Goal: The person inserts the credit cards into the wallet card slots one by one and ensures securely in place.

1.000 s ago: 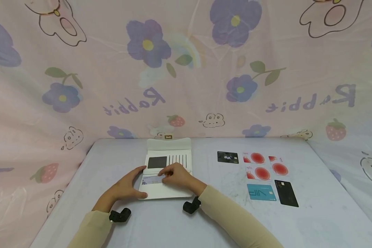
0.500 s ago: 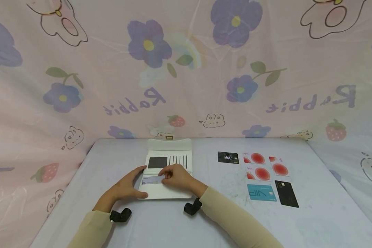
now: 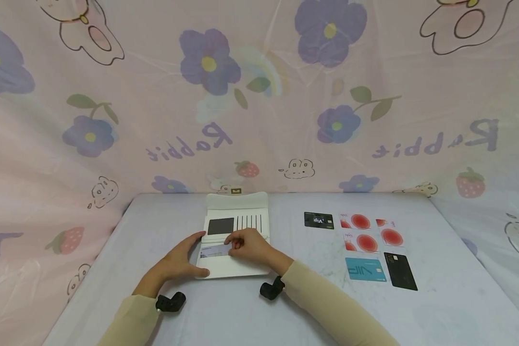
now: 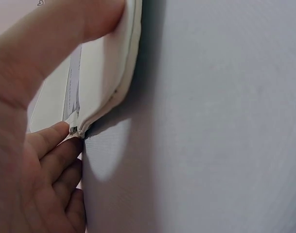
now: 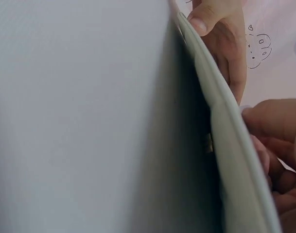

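A white wallet [image 3: 238, 268] lies unfolded on the table, its flap with a gold clasp [image 3: 236, 191] turned to the back. My left hand [image 3: 178, 262] holds its left side, thumb on top of the front corner and fingertips against the far side edge. By those fingertips a zip end [image 4: 75, 128] shows in the left wrist view. A pale lilac card [image 3: 213, 251] lies across the wallet's middle, partly in a pocket. My right hand [image 3: 252, 246] pinches the card's right end, which its fingers hide. The right wrist view mostly shows the wallet's edge [image 5: 225, 111].
Right of the wallet lie a black VIP card [image 3: 318, 220], several white cards with red circles [image 3: 361, 242], a blue VIP card [image 3: 365, 269] and a plain black card [image 3: 400, 271]. A patterned curtain [image 3: 277, 115] hangs behind the table.
Both hands, the wallet and the other cards shift very slightly right in the head view, along with the background. The right hand's hold on the lilac card looks the same.
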A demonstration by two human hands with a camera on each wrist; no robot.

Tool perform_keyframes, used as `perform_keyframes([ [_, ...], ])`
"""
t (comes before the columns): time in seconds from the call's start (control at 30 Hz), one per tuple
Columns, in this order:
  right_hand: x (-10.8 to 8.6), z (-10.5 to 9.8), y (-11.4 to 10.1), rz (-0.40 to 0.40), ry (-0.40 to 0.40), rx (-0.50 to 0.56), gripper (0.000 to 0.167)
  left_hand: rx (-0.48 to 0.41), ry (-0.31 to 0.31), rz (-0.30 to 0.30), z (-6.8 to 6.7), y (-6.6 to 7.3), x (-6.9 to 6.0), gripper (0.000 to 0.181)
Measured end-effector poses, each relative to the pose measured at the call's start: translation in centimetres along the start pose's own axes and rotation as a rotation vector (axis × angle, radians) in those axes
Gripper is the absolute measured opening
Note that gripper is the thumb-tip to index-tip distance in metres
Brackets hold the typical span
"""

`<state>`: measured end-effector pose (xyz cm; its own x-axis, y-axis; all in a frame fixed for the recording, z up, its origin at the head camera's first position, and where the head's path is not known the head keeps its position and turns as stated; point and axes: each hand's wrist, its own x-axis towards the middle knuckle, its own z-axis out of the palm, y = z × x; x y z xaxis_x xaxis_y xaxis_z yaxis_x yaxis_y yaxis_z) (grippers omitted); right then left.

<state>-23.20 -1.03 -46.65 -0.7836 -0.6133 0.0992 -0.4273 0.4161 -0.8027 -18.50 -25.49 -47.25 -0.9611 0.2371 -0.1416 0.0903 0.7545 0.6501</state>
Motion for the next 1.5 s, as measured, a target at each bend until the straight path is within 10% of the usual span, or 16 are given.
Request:
perform_keyframes([
  [1.5, -0.44, 0.9, 0.45, -0.089, -0.023, -0.132, 0.027, 0.016, -0.001, -0.008, 0.01, 0.03, 0.04, 0.111],
])
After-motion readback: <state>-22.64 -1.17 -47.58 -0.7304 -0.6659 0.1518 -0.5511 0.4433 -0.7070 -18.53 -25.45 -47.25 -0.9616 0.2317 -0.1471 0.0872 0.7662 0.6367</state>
